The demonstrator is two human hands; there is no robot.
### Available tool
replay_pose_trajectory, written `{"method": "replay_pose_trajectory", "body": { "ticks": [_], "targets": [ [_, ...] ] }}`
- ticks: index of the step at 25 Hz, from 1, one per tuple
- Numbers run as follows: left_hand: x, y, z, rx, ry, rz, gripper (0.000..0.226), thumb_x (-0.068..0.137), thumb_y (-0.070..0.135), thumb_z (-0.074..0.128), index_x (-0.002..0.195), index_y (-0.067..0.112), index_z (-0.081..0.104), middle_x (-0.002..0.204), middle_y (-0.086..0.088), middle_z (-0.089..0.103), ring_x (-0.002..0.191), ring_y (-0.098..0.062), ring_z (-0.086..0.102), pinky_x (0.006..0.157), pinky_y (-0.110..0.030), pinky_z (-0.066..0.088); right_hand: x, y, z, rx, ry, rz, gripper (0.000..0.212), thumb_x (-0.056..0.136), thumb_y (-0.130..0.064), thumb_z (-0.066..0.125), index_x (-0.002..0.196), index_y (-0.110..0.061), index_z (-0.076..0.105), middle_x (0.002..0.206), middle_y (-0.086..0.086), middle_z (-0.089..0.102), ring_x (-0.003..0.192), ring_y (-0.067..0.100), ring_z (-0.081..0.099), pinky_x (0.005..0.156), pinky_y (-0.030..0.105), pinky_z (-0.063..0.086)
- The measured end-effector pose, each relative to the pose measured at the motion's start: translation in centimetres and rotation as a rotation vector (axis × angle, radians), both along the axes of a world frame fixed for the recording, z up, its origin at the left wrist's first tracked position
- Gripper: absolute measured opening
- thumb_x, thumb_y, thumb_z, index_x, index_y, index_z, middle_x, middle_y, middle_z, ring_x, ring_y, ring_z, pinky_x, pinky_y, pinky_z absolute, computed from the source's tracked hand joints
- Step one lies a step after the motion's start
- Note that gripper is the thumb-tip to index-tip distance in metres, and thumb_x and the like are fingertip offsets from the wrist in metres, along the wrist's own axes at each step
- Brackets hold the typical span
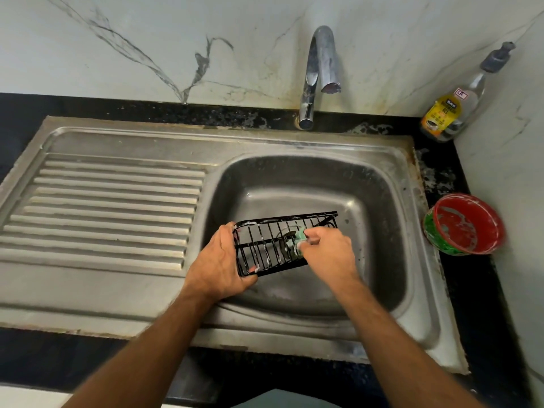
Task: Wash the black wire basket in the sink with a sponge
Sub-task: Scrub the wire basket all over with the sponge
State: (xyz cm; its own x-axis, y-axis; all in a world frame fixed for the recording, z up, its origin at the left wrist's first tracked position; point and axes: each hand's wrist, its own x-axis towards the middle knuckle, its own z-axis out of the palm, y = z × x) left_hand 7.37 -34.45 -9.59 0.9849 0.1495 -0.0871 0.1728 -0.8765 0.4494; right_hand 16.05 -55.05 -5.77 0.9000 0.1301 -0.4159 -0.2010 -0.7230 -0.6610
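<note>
The black wire basket [266,245] is held tilted over the steel sink bowl [379,201], with flecks of foam on its wires. My left hand [219,265] grips the basket's left end, fingers curled under its lower rim. My right hand [328,253] pinches a small green sponge [299,235] and presses it against the wires near the basket's middle. Behind the wires, the sink's drain is partly hidden.
A chrome tap [319,72] stands behind the bowl; no water runs from it. The ribbed draining board [103,207] lies to the left. A dish soap bottle [453,104] stands in the back right corner. On the counter at the right sits a red and green tub [465,225].
</note>
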Motion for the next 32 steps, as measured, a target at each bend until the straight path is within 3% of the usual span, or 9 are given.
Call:
{"method": "replay_pose_trajectory", "body": {
  "ticks": [2,5,10,14,18,23,27,30,32],
  "targets": [
    [0.0,-0.1,0.3,-0.008,0.003,0.007,0.106,0.065,0.045,0.086,0.146,0.001,0.033,0.128,-0.006,0.051,0.122,-0.021,0.052,0.110,-0.028,0.041,0.6,-0.4,0.5,-0.003,0.058,-0.001,0.027,0.089,-0.015,0.063,0.110,-0.028,0.075,0.091,-0.015,0.073,0.079,0.003,0.067,0.091,0.032,0.057],
    [0.0,-0.2,0.4,-0.022,-0.013,-0.009,0.102,0.065,0.042,0.086,0.144,0.003,0.034,0.127,-0.005,0.052,0.120,-0.020,0.053,0.110,-0.030,0.044,2.3,-0.6,0.5,-0.015,0.135,0.023,0.022,0.090,-0.011,0.066,0.104,-0.024,0.075,0.093,-0.007,0.076,0.067,0.003,0.071,0.070,0.020,0.057],
    [0.0,-0.2,0.4,-0.009,0.002,-0.019,0.102,0.068,0.044,0.085,0.146,0.003,0.032,0.132,-0.006,0.051,0.125,-0.021,0.051,0.111,-0.028,0.041,2.3,0.3,-0.8,-0.180,0.143,0.111,0.012,0.086,-0.025,0.077,0.082,-0.014,0.076,0.069,0.000,0.073,0.067,0.011,0.073,0.070,0.028,0.059],
    [0.1,-0.2,0.5,-0.043,-0.017,0.002,0.100,0.068,0.042,0.086,0.145,0.004,0.033,0.129,-0.004,0.051,0.121,-0.019,0.052,0.108,-0.024,0.039,1.4,0.2,-0.8,-0.151,0.028,-0.001,0.022,0.089,-0.030,0.071,0.069,-0.021,0.073,0.068,-0.008,0.070,0.061,0.004,0.065,0.062,0.019,0.048],
    [0.2,0.0,0.4,-0.058,-0.015,0.006,0.105,0.066,0.042,0.088,0.146,0.006,0.032,0.132,-0.005,0.050,0.123,-0.019,0.051,0.110,-0.027,0.041,0.9,0.8,-0.8,0.046,0.016,-0.251,0.014,0.087,-0.035,0.070,0.079,-0.026,0.077,0.063,-0.016,0.068,0.058,0.002,0.062,0.049,0.013,0.041],
    [0.1,0.0,0.2,-0.073,-0.019,0.001,0.101,0.064,0.041,0.088,0.143,0.009,0.035,0.129,-0.002,0.051,0.120,-0.017,0.053,0.108,-0.026,0.043,2.0,1.5,-1.1,0.021,-0.064,-0.108,0.017,0.088,-0.041,0.072,0.095,-0.027,0.078,0.081,-0.012,0.074,0.070,0.006,0.066,0.071,0.027,0.057],
    [0.2,0.1,0.0,-0.059,-0.013,-0.003,0.100,0.066,0.041,0.087,0.144,0.007,0.034,0.129,-0.004,0.052,0.119,-0.018,0.053,0.107,-0.028,0.045,2.8,1.0,-1.3,-0.128,0.030,0.045,0.021,0.086,-0.029,0.071,0.071,-0.014,0.070,0.063,-0.003,0.065,0.054,0.013,0.061,0.057,0.030,0.056],
    [0.1,0.1,-0.1,-0.053,-0.011,-0.004,0.099,0.067,0.043,0.085,0.144,0.007,0.034,0.129,-0.004,0.051,0.119,-0.019,0.053,0.107,-0.029,0.046,3.4,-1.4,-1.6,0.098,0.281,0.069,0.010,0.090,-0.017,0.071,0.094,-0.009,0.075,0.075,0.006,0.075,0.071,0.021,0.074,0.071,0.039,0.063],
    [0.3,0.2,-0.3,-0.062,-0.011,0.000,0.098,0.065,0.043,0.085,0.143,0.009,0.036,0.127,-0.002,0.051,0.118,-0.018,0.054,0.106,-0.030,0.046,3.2,-2.9,-2.0,0.335,0.356,-0.089,0.016,0.092,-0.012,0.069,0.106,-0.006,0.072,0.083,0.012,0.076,0.075,0.025,0.075,0.073,0.042,0.063]
  ]
}}
